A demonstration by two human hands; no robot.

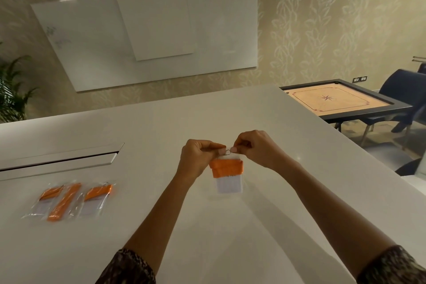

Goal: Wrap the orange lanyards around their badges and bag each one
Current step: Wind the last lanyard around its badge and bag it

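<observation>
- The table (pixel 230 233) is a broad, smooth, matte white slab. A long, narrow metal-lined slot (pixel 60 163) runs along its left part.
- Both forearms reach out from the near edge towards the table's middle. They are bare from the patterned dark sleeves (pixel 131 267) to the wrists and converge on one spot.
- Three clear, glossy plastic bags (pixel 65 200) lie side by side near the left edge, in front of the slot. Each shows orange strap inside, and the outer two also show a pale card.
- The left hand (pixel 198 157) has its fingers curled in and its knuckles turned up. Thumb and forefinger pinch the clip from the left.
- The right hand (pixel 253 147) mirrors it, fingers curled, pinching the same clip from the right.
- The badge (pixel 229 185) hangs below the two hands over the middle of the table. It is a flat, pale rectangular card, and whether its lower edge touches the table cannot be told.
- The orange lanyard (pixel 227 168) is a flat woven strap wound in a snug band across the badge's upper half.
- The clip (pixel 228 151) is a small silvery metal loop at the badge's top edge, between the fingertips.
</observation>
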